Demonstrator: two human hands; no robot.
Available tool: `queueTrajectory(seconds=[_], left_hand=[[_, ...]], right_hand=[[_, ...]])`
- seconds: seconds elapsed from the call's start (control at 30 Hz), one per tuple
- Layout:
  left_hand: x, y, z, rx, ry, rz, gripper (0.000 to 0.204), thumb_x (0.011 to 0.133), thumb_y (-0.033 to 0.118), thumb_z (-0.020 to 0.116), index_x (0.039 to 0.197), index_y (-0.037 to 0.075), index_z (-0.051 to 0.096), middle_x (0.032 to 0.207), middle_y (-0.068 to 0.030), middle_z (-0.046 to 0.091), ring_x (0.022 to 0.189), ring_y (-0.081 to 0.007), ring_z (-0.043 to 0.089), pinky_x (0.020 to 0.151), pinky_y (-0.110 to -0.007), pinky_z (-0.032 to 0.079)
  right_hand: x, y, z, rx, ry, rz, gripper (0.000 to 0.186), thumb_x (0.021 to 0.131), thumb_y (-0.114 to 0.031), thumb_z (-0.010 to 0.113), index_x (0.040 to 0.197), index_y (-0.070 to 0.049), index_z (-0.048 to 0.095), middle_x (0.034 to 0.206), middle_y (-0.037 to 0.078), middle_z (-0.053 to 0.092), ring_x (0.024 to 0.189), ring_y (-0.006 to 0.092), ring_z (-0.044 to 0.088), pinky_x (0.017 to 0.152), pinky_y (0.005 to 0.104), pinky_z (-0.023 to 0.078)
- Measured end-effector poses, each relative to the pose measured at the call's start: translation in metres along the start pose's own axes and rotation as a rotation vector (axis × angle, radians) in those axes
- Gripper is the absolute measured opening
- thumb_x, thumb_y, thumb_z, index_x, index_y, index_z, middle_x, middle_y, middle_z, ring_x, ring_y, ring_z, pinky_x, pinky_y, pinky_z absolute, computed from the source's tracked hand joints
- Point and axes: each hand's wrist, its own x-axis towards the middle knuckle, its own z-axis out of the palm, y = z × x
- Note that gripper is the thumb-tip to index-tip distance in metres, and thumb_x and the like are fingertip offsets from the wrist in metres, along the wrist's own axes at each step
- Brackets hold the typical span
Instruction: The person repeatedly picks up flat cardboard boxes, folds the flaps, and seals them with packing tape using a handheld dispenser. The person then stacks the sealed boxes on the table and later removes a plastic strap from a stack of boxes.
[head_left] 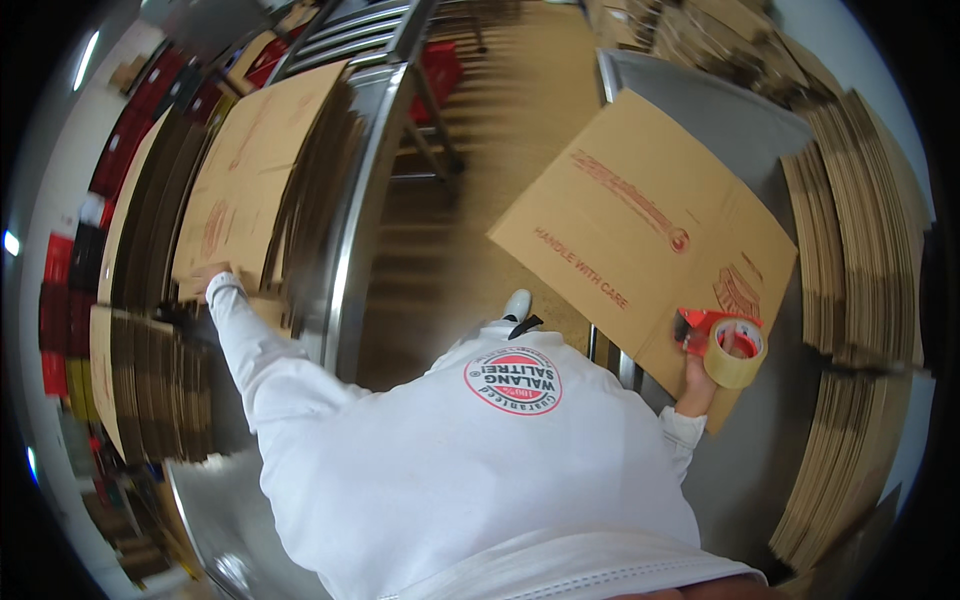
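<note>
On the left, my left hand [212,278] reaches to the near edge of a stack of flattened cardboard boxes [262,150]. Its small, partly seen fingers lie stretched against the top sheet. My right hand [697,380] is wrapped round a red tape dispenser [698,322] with a wide roll of clear tape [738,366] on it. Beneath that hand, a single flat cardboard box [610,215] with red print lies tilted across the right-hand metal table [690,85], one corner sticking out past the table's edge.
More flattened boxes [150,385] stand upright on the left metal table [350,225]. Tall cardboard stacks [860,220] line the far right side, with another stack [835,470] nearer. Red and dark crates [60,300] are piled at the far left. A floor aisle [480,200] runs between the tables.
</note>
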Motion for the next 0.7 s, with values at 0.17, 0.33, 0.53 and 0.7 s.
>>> queueTrajectory(seconds=[0.17,0.33,0.53,0.7], left_hand=[[-0.172,0.186,-0.032,-0.863,-0.721,0.818,0.044,0.093,0.033,0.059,0.122,0.000,0.058,0.122,-0.0217,0.060,0.113,-0.0297,0.057,0.101,-0.036,0.040],[-0.540,0.219,-0.183,-0.792,-2.364,1.315,0.080,0.096,0.066,0.020,0.128,0.003,0.057,0.129,-0.0101,0.059,0.124,-0.0236,0.049,0.108,-0.037,0.030],[-0.653,0.205,-0.301,-0.597,-3.327,0.597,0.096,0.090,0.073,0.008,0.131,-0.001,0.051,0.132,-0.0102,0.056,0.129,-0.0208,0.043,0.111,-0.036,0.025],[-0.691,0.187,-0.301,-0.261,-3.321,0.207,0.076,0.097,0.062,0.024,0.132,-0.001,0.048,0.129,-0.0114,0.058,0.118,-0.0213,0.054,0.105,-0.035,0.036]], right_hand=[[0.012,-0.066,0.017,-0.637,-0.118,-0.456,0.029,0.084,-0.008,0.070,0.112,-0.006,0.062,0.115,0.011,0.061,0.110,0.0196,0.057,0.099,0.0345,0.042],[0.002,-0.211,0.127,0.091,-0.026,-0.810,0.028,0.079,-0.017,0.077,0.101,-0.008,0.062,0.113,0.011,0.064,0.119,0.0292,0.055,0.104,0.0427,0.040],[-0.038,-0.189,0.083,-0.564,-0.188,-0.908,0.032,0.074,-0.020,0.079,0.100,-0.011,0.062,0.126,0.012,0.060,0.128,0.0350,0.047,0.108,0.0490,0.037],[-0.056,-0.163,0.053,-0.601,-0.059,-0.850,0.035,0.071,-0.017,0.080,0.102,-0.012,0.063,0.126,0.012,0.060,0.131,0.0351,0.045,0.108,0.0483,0.038]])
